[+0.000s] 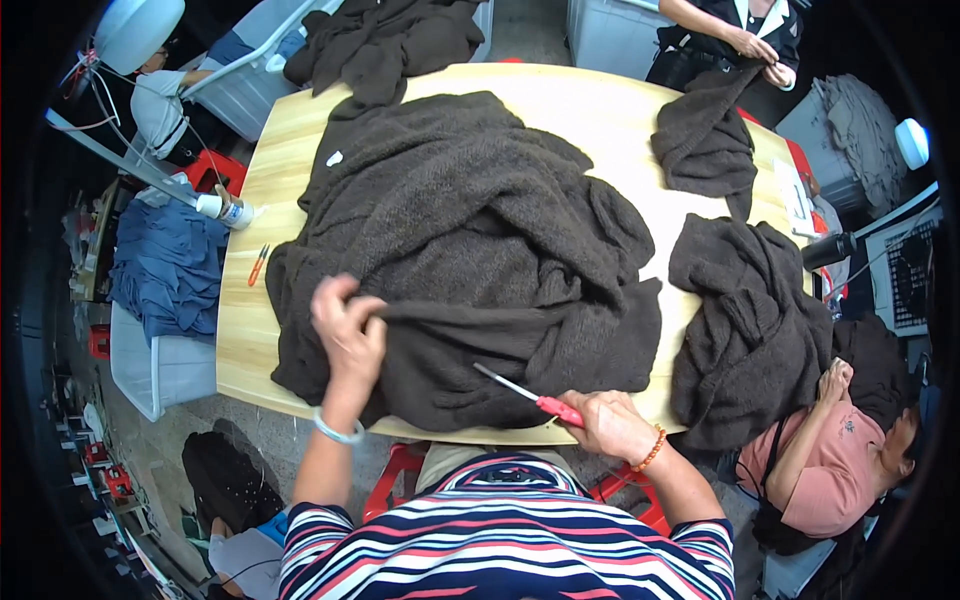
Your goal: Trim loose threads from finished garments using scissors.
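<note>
A large heap of dark brown fleecy garments (pixel 440 190) lies over the middle of the table. My left hand (pixel 350 335) is at its near left side, with the fingers pinched on a raised fold of the garment (pixel 470 318). That fold runs to the right from my fingertips, which are slightly blurred. At the near edge, my right hand (pixel 605 425) is closed round a red-handled tool with a thin metal shaft (pixel 520 390). The tool's shaft points up and left over the brown cloth. Its exact kind does not show.
Orange thread snips (pixel 259 265) lie on the light wooden table (pixel 245 345). More brown garments (pixel 745 320) sit at the right. Across the table, a person's hands (pixel 765 60) hold a brown piece. Another person (pixel 820 450) sits at right. A tub of blue cloth (pixel 165 265) stands left.
</note>
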The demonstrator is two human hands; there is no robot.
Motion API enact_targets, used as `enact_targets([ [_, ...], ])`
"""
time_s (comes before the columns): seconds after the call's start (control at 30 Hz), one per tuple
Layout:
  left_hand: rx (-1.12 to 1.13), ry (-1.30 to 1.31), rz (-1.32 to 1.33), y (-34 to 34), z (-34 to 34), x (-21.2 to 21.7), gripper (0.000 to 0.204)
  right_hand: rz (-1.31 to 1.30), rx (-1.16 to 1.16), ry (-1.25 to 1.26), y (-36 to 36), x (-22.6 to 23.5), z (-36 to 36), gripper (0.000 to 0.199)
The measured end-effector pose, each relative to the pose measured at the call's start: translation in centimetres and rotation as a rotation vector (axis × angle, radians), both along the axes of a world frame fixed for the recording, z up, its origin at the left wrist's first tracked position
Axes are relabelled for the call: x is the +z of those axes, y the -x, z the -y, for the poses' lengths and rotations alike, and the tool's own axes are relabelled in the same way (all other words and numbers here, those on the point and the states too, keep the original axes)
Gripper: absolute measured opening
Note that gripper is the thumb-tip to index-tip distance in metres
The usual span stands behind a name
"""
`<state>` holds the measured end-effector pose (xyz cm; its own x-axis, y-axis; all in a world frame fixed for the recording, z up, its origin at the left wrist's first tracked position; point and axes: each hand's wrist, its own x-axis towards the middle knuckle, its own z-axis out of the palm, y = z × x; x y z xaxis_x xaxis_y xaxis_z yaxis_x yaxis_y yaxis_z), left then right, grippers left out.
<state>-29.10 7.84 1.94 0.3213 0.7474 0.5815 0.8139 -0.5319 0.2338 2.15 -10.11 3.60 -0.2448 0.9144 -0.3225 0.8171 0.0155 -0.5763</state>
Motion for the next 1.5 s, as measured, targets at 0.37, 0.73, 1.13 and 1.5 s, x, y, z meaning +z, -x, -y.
enact_targets([
  [0.37, -0.576, 0.395, 0.430, -10.8, 0.6, 8.0, 0.021, -0.161, 0.167, -0.028, 3.2, -2.5, -3.6, 0.025],
  [0.73, -1.397, 0.312, 0.531, -26.2, 8.0, 11.7, 0.034, 0.502, -0.376, -0.495, -15.8, 12.4, -2.3, 0.028],
  [1.13, -0.958, 0.431, 0.240, -23.3, 8.4, -4.9, 0.034, -0.015, -1.147, -0.464, -29.6, -3.4, 9.8, 0.028],
  [1.5, 0.538, 0.292, 0.160, 7.8, -2.3, -6.6, 0.062, -0.122, -0.495, -0.166, -8.7, -6.3, -3.3, 0.036],
])
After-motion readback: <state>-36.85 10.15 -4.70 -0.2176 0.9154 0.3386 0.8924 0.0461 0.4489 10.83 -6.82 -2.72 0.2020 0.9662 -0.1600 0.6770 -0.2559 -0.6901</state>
